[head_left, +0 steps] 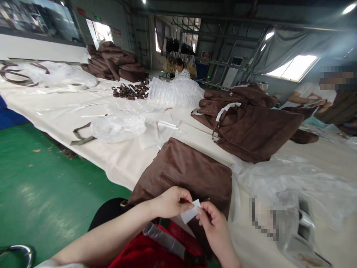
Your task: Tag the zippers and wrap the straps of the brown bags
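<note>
Between my two hands is a small white paper tag [189, 213]. My left hand [174, 201] pinches its upper left part between thumb and fingers. The fingertips of my right hand [213, 221] close on its right edge. Beneath and beyond both hands lies a brown leather bag [192, 163], flat on the cloth-covered table, with a short zip on its face. What is printed on the tag, if anything, cannot be made out.
Brown bags [251, 123] are piled at the right, with another heap [111, 61] far left. Clear plastic wrap [119, 124] and bubble packaging [175, 93] lie on the white table [111, 160]. A person [181, 70] sits behind; another person [312, 93] stands at the right.
</note>
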`<state>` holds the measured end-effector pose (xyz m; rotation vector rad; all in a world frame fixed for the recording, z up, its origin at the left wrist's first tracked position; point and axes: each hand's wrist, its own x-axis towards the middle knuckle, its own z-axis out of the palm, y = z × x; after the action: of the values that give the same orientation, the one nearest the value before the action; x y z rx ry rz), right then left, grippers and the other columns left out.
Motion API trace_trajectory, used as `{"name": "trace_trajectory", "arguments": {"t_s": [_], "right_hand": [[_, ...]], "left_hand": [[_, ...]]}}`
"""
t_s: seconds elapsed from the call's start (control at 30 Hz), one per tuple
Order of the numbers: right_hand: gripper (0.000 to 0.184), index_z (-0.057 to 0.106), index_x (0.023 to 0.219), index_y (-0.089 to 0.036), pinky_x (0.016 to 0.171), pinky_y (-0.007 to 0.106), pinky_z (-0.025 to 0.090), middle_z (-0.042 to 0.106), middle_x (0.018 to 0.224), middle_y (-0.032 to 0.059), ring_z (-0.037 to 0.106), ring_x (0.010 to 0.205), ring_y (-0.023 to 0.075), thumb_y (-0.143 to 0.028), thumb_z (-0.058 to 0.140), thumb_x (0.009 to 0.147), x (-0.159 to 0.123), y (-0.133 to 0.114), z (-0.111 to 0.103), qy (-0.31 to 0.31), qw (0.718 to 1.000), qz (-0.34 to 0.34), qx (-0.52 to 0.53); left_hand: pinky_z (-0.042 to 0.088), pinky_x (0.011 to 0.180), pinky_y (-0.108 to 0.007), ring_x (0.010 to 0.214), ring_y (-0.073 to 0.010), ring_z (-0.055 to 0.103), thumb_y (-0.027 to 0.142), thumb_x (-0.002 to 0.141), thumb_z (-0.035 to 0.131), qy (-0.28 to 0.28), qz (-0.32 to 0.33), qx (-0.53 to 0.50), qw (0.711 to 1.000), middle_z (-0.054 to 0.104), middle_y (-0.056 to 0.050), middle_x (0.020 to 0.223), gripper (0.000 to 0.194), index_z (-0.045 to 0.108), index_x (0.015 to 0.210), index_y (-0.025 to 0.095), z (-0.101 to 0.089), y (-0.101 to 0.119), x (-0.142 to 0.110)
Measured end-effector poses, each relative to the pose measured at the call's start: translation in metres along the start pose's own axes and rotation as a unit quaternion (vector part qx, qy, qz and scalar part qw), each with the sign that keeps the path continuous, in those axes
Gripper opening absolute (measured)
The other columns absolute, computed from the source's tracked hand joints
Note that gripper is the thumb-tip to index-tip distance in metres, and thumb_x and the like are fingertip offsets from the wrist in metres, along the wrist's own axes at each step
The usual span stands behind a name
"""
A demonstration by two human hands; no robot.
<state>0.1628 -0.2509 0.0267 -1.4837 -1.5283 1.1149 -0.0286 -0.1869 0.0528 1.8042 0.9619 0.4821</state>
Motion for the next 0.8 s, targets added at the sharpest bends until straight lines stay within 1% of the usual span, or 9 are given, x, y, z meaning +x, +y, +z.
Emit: {"name": "trace_trajectory", "arguments": {"t_s": [0.17, 0.33, 0.43, 0.5, 0.57, 0.63, 0.67, 0.73, 0.8], "right_hand": [[0.031, 0.06, 0.079, -0.02, 0.059, 0.025, 0.044, 0.062, 0.067, 0.0004, 0.056, 0.058, 0.0152, -0.049, 0.053, 0.086, -0.003, 0.003, -0.001, 0.029, 0.998, 0.031, 0.035], [0.025, 0.06, 0.083, -0.019, 0.057, 0.023, 0.045, 0.063, 0.067, 0.0, 0.057, 0.056, 0.013, -0.041, 0.051, 0.089, -0.008, -0.008, 0.002, 0.061, 0.996, 0.026, 0.058], [0.027, 0.061, 0.085, -0.019, 0.059, 0.024, 0.046, 0.064, 0.069, 0.0011, 0.059, 0.061, 0.0143, -0.042, 0.049, 0.09, -0.021, -0.007, -0.017, 0.17, 0.985, 0.003, 0.026], [0.029, 0.061, 0.085, -0.019, 0.065, 0.026, 0.047, 0.064, 0.07, 0.0024, 0.06, 0.066, 0.0159, -0.044, 0.048, 0.091, -0.038, 0.002, -0.049, 0.338, 0.94, -0.022, -0.044], [0.03, 0.059, 0.088, -0.018, 0.074, 0.029, 0.047, 0.065, 0.074, 0.0047, 0.061, 0.073, 0.018, -0.045, 0.045, 0.092, -0.059, 0.019, -0.098, 0.52, 0.845, -0.029, -0.122], [0.032, 0.057, 0.096, -0.018, 0.082, 0.033, 0.045, 0.065, 0.085, 0.0084, 0.062, 0.083, 0.0208, -0.044, 0.039, 0.093, -0.081, 0.041, -0.158, 0.645, 0.742, 0.003, -0.182], [0.035, 0.057, 0.099, -0.017, 0.081, 0.035, 0.046, 0.065, 0.089, 0.0105, 0.062, 0.082, 0.0217, -0.044, 0.035, 0.093, -0.091, 0.052, -0.188, 0.683, 0.699, 0.028, -0.21], [0.037, 0.06, 0.097, -0.017, 0.079, 0.039, 0.047, 0.065, 0.091, 0.0148, 0.063, 0.085, 0.0271, -0.044, 0.037, 0.088, -0.107, 0.07, -0.242, 0.68, 0.649, 0.142, -0.311], [0.037, 0.063, 0.094, -0.016, 0.08, 0.048, 0.044, 0.064, 0.093, 0.0221, 0.06, 0.095, 0.0364, -0.044, 0.045, 0.079, -0.116, 0.08, -0.277, 0.657, 0.652, 0.179, -0.334]], "left_hand": [[0.037, 0.056, -0.018, 0.061, -0.0102, 0.048, 0.028, 0.079, 0.057, -0.054, -0.001, -0.016, 0.998, 0.059, 0.002, 0.067, 0.017, 0.068, 0.079, 0.014, 0.003, 0.002, 0.002], [0.038, 0.056, -0.018, 0.06, -0.011, 0.049, 0.037, 0.083, 0.055, -0.065, -0.026, -0.048, 0.996, 0.056, 0.002, 0.064, 0.025, 0.062, 0.072, 0.015, 0.007, 0.002, 0.004], [0.039, 0.051, -0.019, 0.059, -0.0125, 0.051, 0.049, 0.084, 0.052, -0.05, -0.061, -0.084, 0.993, 0.054, 0.003, 0.064, 0.033, 0.057, 0.076, 0.017, 0.01, -0.008, 0.008], [0.04, 0.049, -0.019, 0.059, -0.0133, 0.054, 0.059, 0.083, 0.049, -0.044, -0.076, -0.129, 0.988, 0.056, 0.002, 0.068, 0.041, 0.054, 0.079, 0.019, 0.013, -0.017, 0.013], [0.042, 0.048, -0.02, 0.056, -0.013, 0.054, 0.066, 0.08, 0.049, -0.044, -0.08, -0.161, 0.983, 0.057, 0.001, 0.069, 0.047, 0.053, 0.08, 0.019, 0.016, -0.023, 0.019], [0.041, 0.046, -0.02, 0.053, -0.0121, 0.052, 0.069, 0.076, 0.052, -0.044, -0.083, -0.173, 0.98, 0.056, 0.001, 0.068, 0.051, 0.053, 0.079, 0.019, 0.019, -0.025, 0.026], [0.041, 0.045, -0.02, 0.052, -0.0118, 0.052, 0.069, 0.075, 0.053, -0.04, -0.085, -0.174, 0.98, 0.056, 0.002, 0.068, 0.05, 0.054, 0.079, 0.019, 0.021, -0.025, 0.03], [0.04, 0.044, -0.019, 0.053, -0.0117, 0.053, 0.064, 0.074, 0.057, -0.037, -0.089, -0.171, 0.98, 0.056, 0.002, 0.071, 0.046, 0.055, 0.081, 0.019, 0.022, -0.023, 0.035], [0.04, 0.044, -0.018, 0.057, -0.012, 0.055, 0.057, 0.076, 0.059, -0.038, -0.089, -0.164, 0.982, 0.057, 0.002, 0.073, 0.04, 0.056, 0.083, 0.018, 0.022, -0.019, 0.038]]}}
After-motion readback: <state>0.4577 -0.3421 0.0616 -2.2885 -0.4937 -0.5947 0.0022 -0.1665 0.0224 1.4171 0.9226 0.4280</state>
